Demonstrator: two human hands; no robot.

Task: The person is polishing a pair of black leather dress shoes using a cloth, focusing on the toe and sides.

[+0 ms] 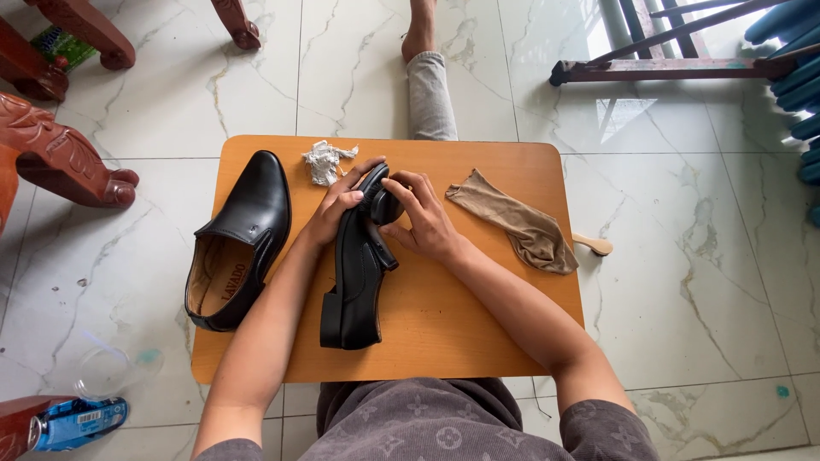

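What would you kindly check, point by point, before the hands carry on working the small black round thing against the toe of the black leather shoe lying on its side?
1. Left hand steadies the black leather shoe lying on its side at the toe: ok.
2. Right hand grips the small black round thing against the toe: ok.
3. Shoe rests fully on the orange wooden low table, heel clear of the near edge: ok.
4. Second black leather shoe stands upright, apart from the left forearm: ok.
5. Beige crumpled cloth and crumpled white paper lie within reach: ok.
6. What the round thing is, brush or tin: cannot tell.
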